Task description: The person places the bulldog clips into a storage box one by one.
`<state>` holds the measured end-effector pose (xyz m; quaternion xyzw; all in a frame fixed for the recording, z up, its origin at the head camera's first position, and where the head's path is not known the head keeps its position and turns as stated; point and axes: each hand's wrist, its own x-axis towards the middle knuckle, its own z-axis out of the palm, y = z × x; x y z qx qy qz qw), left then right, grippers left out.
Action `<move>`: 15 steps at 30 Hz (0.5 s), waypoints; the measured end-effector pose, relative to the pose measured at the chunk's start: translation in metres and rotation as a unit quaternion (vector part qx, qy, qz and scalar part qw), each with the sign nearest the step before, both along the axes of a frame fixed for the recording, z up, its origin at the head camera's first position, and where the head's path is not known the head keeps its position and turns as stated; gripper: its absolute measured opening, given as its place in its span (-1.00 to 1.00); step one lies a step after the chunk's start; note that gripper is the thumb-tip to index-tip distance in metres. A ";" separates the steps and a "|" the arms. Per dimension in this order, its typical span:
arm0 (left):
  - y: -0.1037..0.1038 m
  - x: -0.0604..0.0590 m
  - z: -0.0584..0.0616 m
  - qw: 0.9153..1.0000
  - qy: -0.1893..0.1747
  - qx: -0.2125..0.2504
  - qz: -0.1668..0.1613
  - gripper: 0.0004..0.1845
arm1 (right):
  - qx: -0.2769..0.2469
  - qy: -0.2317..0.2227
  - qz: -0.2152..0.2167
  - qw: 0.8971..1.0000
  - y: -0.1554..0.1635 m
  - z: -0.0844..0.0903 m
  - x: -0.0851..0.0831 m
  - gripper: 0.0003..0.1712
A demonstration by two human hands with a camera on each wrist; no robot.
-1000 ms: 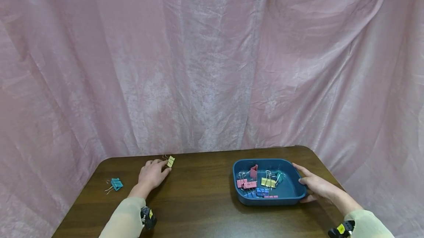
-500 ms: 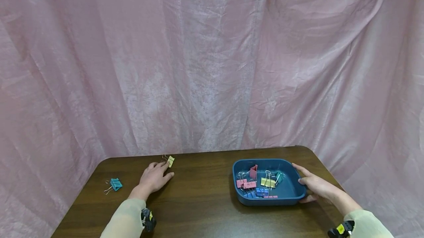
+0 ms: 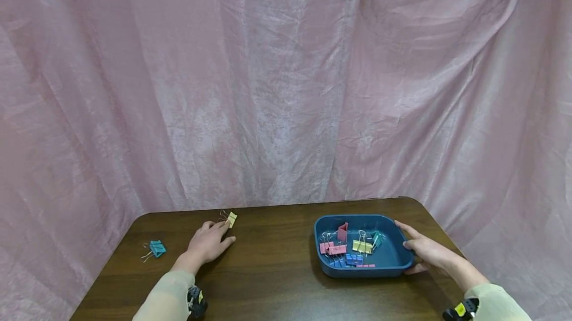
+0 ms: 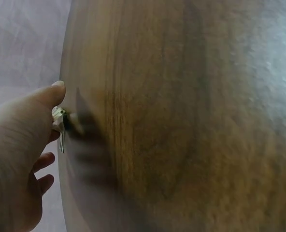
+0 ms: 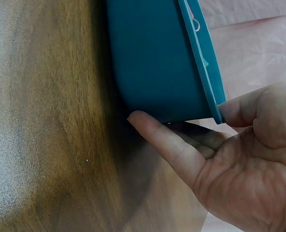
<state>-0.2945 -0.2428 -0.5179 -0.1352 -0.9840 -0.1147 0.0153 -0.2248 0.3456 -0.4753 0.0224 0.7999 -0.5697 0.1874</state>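
Curtain: a pink creased curtain [image 3: 286, 82] hangs behind the blue tray and fills the whole background.
Bench: the dark wooden bench [image 3: 272, 266] carries the blue tray and everything else named here.
Blue tray: the blue tray [image 3: 393, 260] sits on the right part of the bench; it is the landmark for all places below.
Tray contents: a heap of clips [image 3: 346, 249] in pink, yellow, blue and teal lies inside the blue tray, mostly in its near-left half.
Right hand: the right hand [image 3: 426, 250] is at the right end of the blue tray; its thumb lies on the rim and its fingers [image 5: 164, 145] curl under the outer wall, so it holds the tray by that edge.
Left hand: the left hand [image 3: 207, 241] lies low over the bench well to the left of the blue tray, fingers straight and loosely spread, gripping nothing.
Yellow clip: the yellow clip [image 3: 231, 219] lies on the bench to the left of the blue tray and farther back than it, at the fingertips of the left hand; the wrist view shows the thumb tip against it.
Teal clip: the teal clip [image 3: 156, 248] lies on the bench far to the left of the blue tray, beyond the left hand and apart from it.
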 end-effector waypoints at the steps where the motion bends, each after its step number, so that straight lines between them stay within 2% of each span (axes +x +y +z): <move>1: 0.000 0.001 0.000 1.000 0.002 -0.001 -0.004 -0.35 | 0.000 0.001 0.000 1.000 0.000 0.000 0.000 -0.23; 15: 0.001 0.019 -0.005 0.999 0.022 0.015 -0.040 -0.34 | -0.012 0.000 0.001 1.000 0.000 0.000 0.001 -0.21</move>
